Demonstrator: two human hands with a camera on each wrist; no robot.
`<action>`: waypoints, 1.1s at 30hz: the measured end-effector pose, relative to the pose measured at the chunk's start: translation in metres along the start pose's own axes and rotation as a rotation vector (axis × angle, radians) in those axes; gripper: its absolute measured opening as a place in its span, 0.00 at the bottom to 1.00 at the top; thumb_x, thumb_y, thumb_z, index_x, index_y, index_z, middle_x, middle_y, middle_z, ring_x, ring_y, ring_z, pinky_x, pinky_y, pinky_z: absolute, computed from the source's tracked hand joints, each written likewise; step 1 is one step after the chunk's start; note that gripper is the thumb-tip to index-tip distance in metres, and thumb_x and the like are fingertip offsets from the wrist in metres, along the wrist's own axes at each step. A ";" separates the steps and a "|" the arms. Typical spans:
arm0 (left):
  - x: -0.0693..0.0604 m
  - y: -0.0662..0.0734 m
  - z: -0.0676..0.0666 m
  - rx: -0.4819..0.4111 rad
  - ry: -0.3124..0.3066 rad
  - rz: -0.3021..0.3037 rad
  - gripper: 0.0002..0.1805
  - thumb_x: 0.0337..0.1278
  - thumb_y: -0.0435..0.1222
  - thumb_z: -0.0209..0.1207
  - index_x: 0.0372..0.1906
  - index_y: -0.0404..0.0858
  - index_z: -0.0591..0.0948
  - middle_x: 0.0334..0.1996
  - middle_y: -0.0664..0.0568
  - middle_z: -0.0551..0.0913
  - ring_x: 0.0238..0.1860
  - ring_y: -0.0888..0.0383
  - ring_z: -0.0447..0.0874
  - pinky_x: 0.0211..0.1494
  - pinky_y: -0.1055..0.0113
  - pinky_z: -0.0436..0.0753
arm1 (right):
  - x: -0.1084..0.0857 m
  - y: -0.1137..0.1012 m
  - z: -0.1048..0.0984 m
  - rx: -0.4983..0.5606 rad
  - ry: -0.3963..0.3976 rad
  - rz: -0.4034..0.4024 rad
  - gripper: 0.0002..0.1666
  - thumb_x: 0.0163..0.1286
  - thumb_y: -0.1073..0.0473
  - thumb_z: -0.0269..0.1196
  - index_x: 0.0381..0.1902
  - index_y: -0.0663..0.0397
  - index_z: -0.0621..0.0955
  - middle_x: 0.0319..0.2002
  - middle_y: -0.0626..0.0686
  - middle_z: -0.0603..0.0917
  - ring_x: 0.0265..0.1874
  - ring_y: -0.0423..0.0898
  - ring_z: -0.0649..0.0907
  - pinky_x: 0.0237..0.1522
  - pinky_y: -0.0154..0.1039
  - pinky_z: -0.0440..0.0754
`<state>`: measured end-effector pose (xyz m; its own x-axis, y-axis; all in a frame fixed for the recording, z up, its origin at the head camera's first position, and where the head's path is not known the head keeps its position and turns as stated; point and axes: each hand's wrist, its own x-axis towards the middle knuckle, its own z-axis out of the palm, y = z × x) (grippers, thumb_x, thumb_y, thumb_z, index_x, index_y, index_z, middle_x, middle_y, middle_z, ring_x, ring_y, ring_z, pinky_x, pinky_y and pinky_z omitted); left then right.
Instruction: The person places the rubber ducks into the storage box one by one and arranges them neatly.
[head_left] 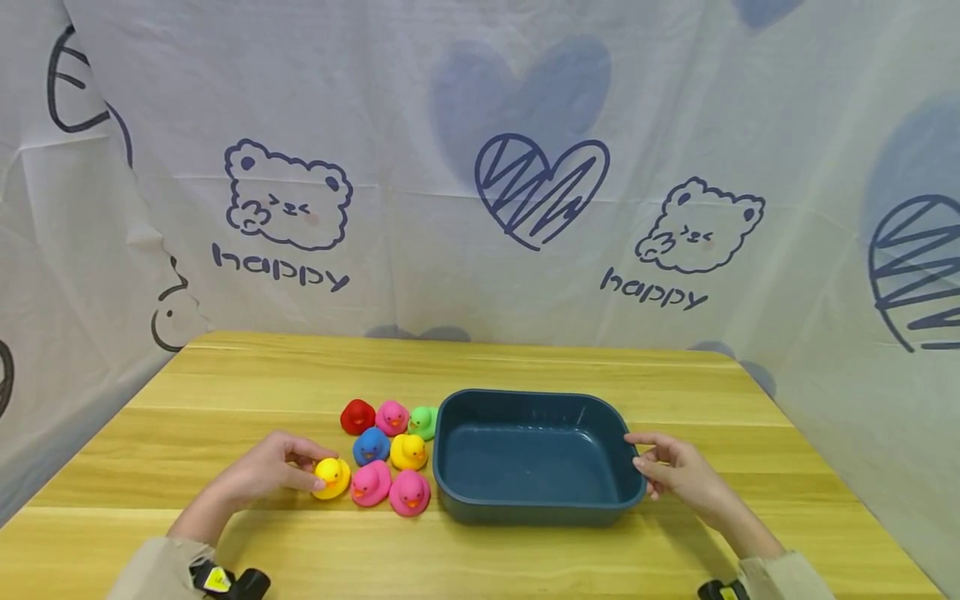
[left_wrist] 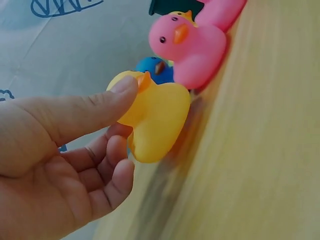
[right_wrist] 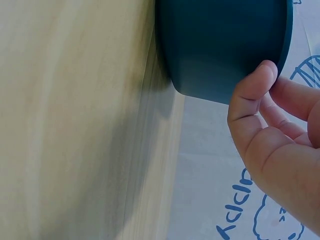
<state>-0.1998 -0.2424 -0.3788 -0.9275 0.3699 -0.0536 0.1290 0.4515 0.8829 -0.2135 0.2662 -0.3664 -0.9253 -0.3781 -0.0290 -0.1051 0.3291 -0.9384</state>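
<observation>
My left hand (head_left: 277, 468) pinches a yellow rubber duck (left_wrist: 159, 117) between thumb and fingers, at the left end of a group of rubber ducks. Beside it are two pink ducks in the front row, with a blue duck (head_left: 371, 447) and another yellow duck (head_left: 409, 452) behind them. At the back stand a red duck (head_left: 357, 417), a pink duck (head_left: 392, 417) and a green duck (head_left: 422, 422). Just right of the ducks sits a dark teal rectangular basin (head_left: 536, 515) with nothing inside. My right hand (right_wrist: 280, 145) holds its right rim with thumb and fingers.
Everything stands on a wood-grain table (head_left: 247, 375). Behind and at both sides hangs a white cloth (head_left: 420, 275) printed with bears, hearts and lettering. A black strap device (head_left: 228, 579) is worn on the left wrist.
</observation>
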 end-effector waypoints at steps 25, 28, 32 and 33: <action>0.004 0.019 0.000 -0.226 0.011 0.070 0.24 0.49 0.32 0.62 0.50 0.21 0.72 0.42 0.42 0.77 0.40 0.51 0.75 0.44 0.65 0.76 | 0.001 0.000 0.000 0.012 -0.005 0.003 0.28 0.66 0.65 0.53 0.58 0.77 0.60 0.28 0.55 0.72 0.19 0.41 0.74 0.22 0.34 0.75; 0.005 0.022 0.002 -0.264 0.010 0.068 0.25 0.50 0.33 0.61 0.50 0.21 0.71 0.42 0.45 0.78 0.39 0.53 0.75 0.44 0.65 0.75 | 0.002 -0.001 0.000 0.014 -0.003 0.016 0.28 0.66 0.65 0.53 0.59 0.77 0.59 0.28 0.55 0.72 0.19 0.41 0.74 0.22 0.34 0.75; 0.008 0.025 0.006 -0.326 -0.003 0.065 0.26 0.51 0.32 0.60 0.52 0.19 0.68 0.41 0.45 0.77 0.39 0.53 0.77 0.47 0.59 0.76 | 0.002 -0.001 0.000 0.015 -0.003 0.032 0.28 0.67 0.65 0.52 0.59 0.76 0.59 0.28 0.55 0.72 0.19 0.42 0.74 0.22 0.34 0.76; 0.009 0.025 0.007 -0.341 -0.008 0.064 0.27 0.51 0.32 0.60 0.52 0.19 0.67 0.41 0.44 0.77 0.39 0.53 0.78 0.47 0.58 0.76 | 0.002 -0.001 0.000 0.015 -0.004 0.034 0.28 0.67 0.65 0.52 0.59 0.76 0.59 0.28 0.55 0.72 0.19 0.42 0.74 0.22 0.34 0.76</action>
<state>-0.2021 -0.2222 -0.3600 -0.9183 0.3958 0.0045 0.0610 0.1303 0.9896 -0.2153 0.2652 -0.3651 -0.9268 -0.3703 -0.0621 -0.0682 0.3286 -0.9420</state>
